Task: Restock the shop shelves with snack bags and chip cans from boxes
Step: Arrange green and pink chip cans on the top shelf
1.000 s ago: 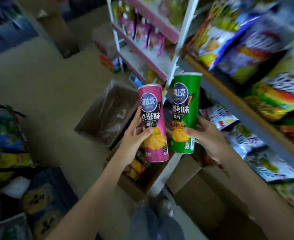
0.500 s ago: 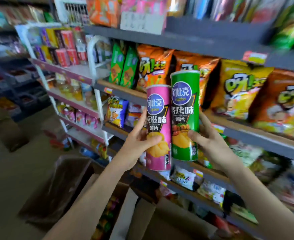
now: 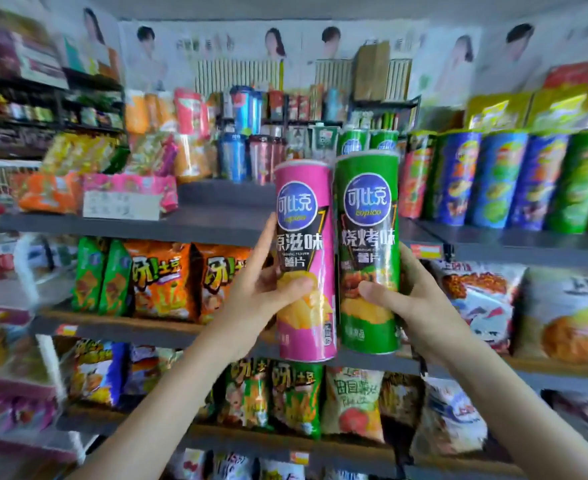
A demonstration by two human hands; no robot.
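Upright and side by side, two glossy cylindrical cans — the pink can (image 3: 305,261) in the left hand (image 3: 263,299), the green can (image 3: 368,252) in the right hand (image 3: 415,303), each with fingers and thumb wrapped round its lower half — are held before a grey shelf (image 3: 216,223). Behind them stand more green cans (image 3: 367,142); crinkly orange snack bags (image 3: 160,282) fill the tier below, posters line the wall.

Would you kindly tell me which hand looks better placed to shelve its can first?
Probably the right hand: its green can is held upright in front of the matching green cans on the top shelf. The pink can in the left hand has no visible match there.
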